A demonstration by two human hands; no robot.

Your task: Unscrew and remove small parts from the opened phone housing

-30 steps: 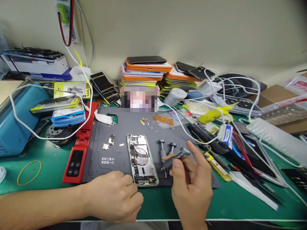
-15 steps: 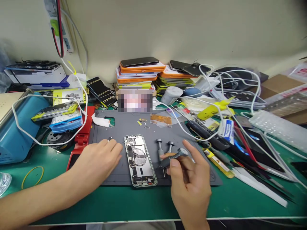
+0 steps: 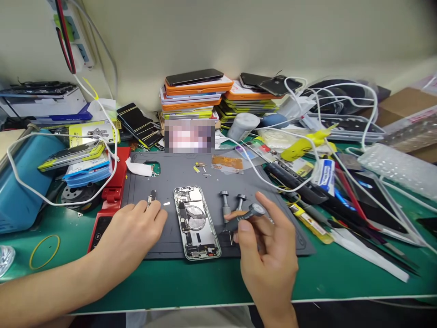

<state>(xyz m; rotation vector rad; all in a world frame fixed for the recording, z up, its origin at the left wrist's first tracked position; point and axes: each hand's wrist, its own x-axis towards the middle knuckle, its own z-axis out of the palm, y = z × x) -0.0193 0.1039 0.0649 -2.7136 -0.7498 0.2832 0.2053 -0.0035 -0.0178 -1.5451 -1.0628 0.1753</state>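
Our right hand [image 3: 269, 250] is gripping a grey cylindrical screwdriver [image 3: 251, 213]; our left hand's [image 3: 139, 228] hold, unclear. Between, an opened silver phone [image 3: 198, 222] is pointing away.

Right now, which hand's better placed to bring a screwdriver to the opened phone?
Right, I'd say: the right hand holds a grey screwdriver beside the opened phone. The left hand is over the mat on the phone's other side, near small metal parts.

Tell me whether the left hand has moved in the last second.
Yes. Against the grey mat, the left hand has moved leftward and forward, from the near edge by the opened phone's lower end to the mat's left part.
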